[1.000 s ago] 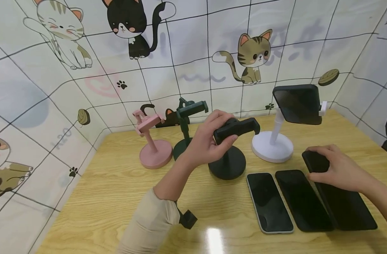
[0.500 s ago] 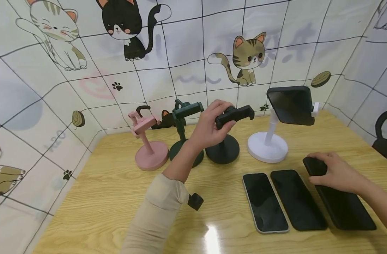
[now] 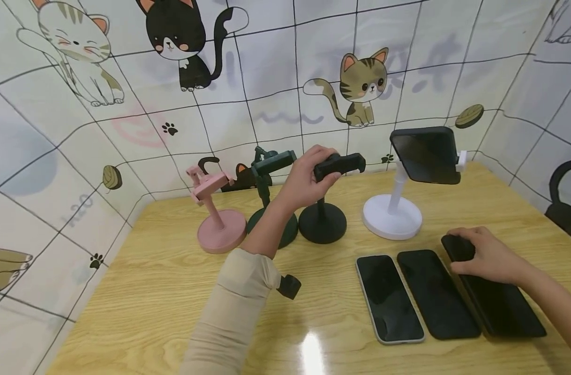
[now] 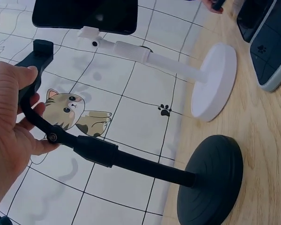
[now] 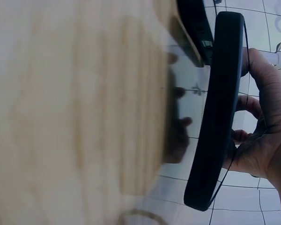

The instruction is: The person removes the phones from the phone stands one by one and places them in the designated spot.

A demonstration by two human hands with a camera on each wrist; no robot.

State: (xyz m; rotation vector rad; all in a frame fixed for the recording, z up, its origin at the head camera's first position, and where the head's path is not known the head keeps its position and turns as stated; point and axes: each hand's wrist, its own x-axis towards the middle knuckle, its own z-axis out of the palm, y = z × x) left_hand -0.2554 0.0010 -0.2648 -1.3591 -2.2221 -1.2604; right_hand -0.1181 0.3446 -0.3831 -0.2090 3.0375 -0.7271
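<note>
In the head view my left hand [image 3: 306,182] grips the clamp [image 3: 340,165] of a black phone stand from the left, thumb in front. Its round base [image 3: 322,224] stands on the table, close beside the green stand's base. In the left wrist view the black stand's arm [image 4: 140,163] runs from my fingers down to the base. My right hand [image 3: 489,255] holds the far end of a large black phone [image 3: 505,310], the rightmost of three. In the right wrist view this phone [image 5: 218,108] shows edge-on, with thumb and fingers at its side.
Left of the black stand are a green stand [image 3: 272,165] and a pink stand [image 3: 221,232]. To its right, a white stand [image 3: 392,217] carries a black phone [image 3: 426,155]. A silver-edged phone [image 3: 390,299] and another black phone [image 3: 437,294] lie in front. A cat-print cloth hangs behind.
My left hand has shifted the black stand back and left, closer to the green one. My right hand keeps its hold; its phone has tilted up slightly along the left edge.
</note>
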